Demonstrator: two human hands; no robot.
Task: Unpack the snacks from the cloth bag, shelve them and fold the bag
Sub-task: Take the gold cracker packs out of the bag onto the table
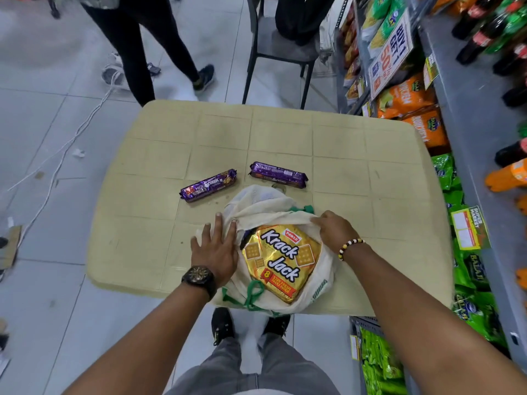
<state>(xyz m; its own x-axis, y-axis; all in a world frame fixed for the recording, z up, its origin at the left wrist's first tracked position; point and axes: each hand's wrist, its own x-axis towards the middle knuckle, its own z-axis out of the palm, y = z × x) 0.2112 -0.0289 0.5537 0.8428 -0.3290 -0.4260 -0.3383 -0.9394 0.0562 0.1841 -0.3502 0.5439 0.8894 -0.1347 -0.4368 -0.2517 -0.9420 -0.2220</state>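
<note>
A cream cloth bag (pixel 256 205) with green handles lies open on the beige table (pixel 356 178) near its front edge. Inside its mouth shows a gold Krack Jack cracker pack (pixel 281 259), lying flat. My left hand (pixel 215 248) rests on the bag's left edge, thumb hooked in the cloth and fingers spread on the table. My right hand (pixel 335 229) grips the bag's upper right rim and holds the opening wide. Two purple biscuit rolls lie on the table beyond the bag: one (pixel 208 185) to the left, the other (pixel 279 174) straight behind it.
Store shelves (pixel 467 115) run along the right, stocked with orange and green snack bags and soft drink bottles. A grey chair (pixel 281 49) stands beyond the table. A person's legs (pixel 137 52) are at the far left, and white cables trail over the tiled floor.
</note>
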